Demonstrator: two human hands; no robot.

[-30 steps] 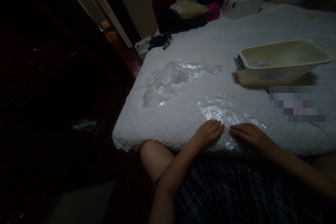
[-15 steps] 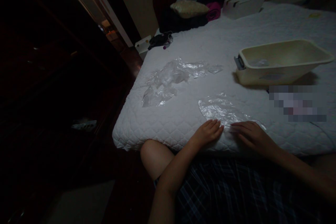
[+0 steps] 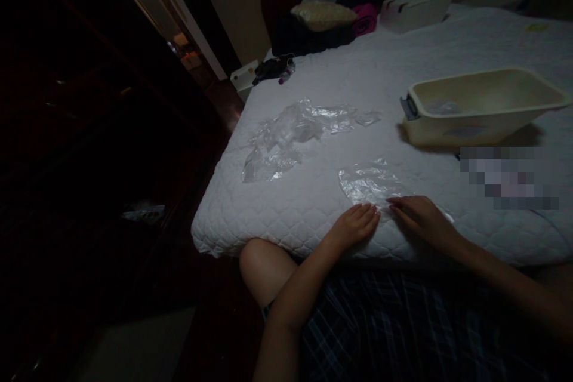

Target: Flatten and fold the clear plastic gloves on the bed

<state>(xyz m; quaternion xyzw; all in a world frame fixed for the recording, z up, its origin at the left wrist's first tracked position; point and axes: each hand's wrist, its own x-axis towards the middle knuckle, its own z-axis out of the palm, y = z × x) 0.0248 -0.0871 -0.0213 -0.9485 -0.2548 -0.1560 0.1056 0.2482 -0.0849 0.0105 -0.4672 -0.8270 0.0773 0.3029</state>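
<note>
A clear plastic bag (image 3: 364, 182) lies crinkled near the front edge of the bed. My left hand (image 3: 356, 225) rests flat at its near edge, fingers stretched out. Over the bag's right part is my right hand (image 3: 421, 218), its fingers extended to the left with the thumb a little apart; it covers some of the plastic. The two hands' fingertips are close together. Farther back and to the left, several more clear plastic bags (image 3: 290, 131) are spread in a loose, wrinkled heap, with neither hand on them.
A cream plastic bin (image 3: 483, 125) with a grey handle clip stands to the right on the white quilted bedding (image 3: 250, 209). A blurred-out item (image 3: 508, 179) lies before it. At the back are a white box (image 3: 416, 12), a cushion (image 3: 324, 16) and a rolled magenta cloth (image 3: 364, 19).
My right hand has shifted slightly up and to the left over the plastic bag. My left hand has stayed nearly still, and the other bags have not moved.
</note>
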